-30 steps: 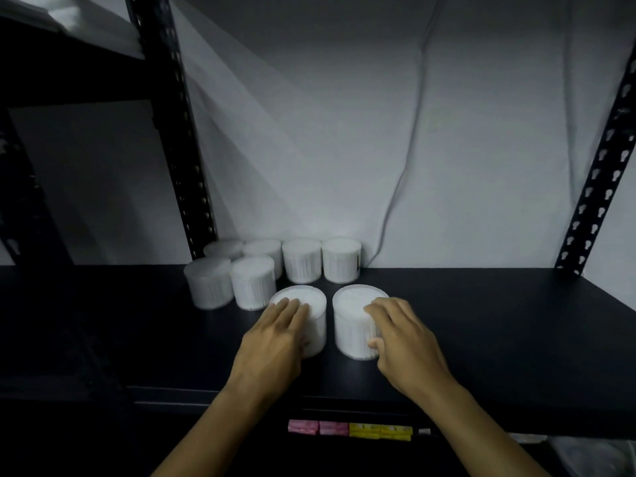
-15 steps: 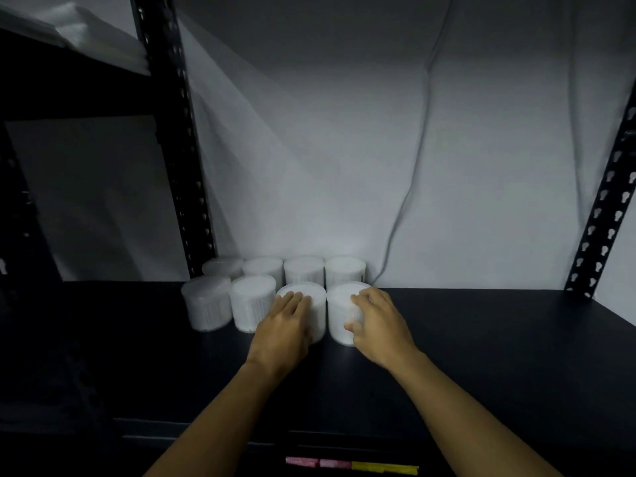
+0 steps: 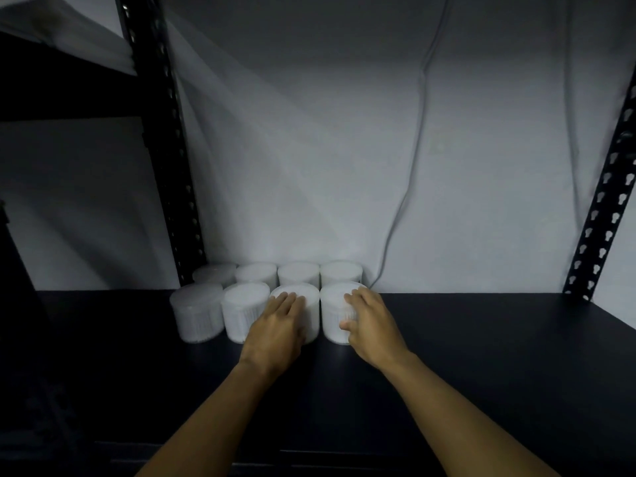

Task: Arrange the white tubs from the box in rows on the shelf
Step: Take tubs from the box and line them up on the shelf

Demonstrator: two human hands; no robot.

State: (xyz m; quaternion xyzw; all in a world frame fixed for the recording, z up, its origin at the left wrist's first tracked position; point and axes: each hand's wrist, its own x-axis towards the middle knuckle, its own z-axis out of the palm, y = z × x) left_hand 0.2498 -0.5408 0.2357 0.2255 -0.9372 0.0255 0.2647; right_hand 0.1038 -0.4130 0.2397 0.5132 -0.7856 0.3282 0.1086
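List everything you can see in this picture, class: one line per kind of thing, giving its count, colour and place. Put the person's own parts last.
white tubs: eight, white, two rows of four at the back left of the shelf.
shelf: one, black, across the lower picture.
uprights: two, black and slotted, at the shelf's back corners.
sheet: one, white and creased, hung behind the shelf.
cable: one, grey, hanging down the sheet.
left hand: on the third front tub, fingers on its lid.
right hand: round the fourth front tub.
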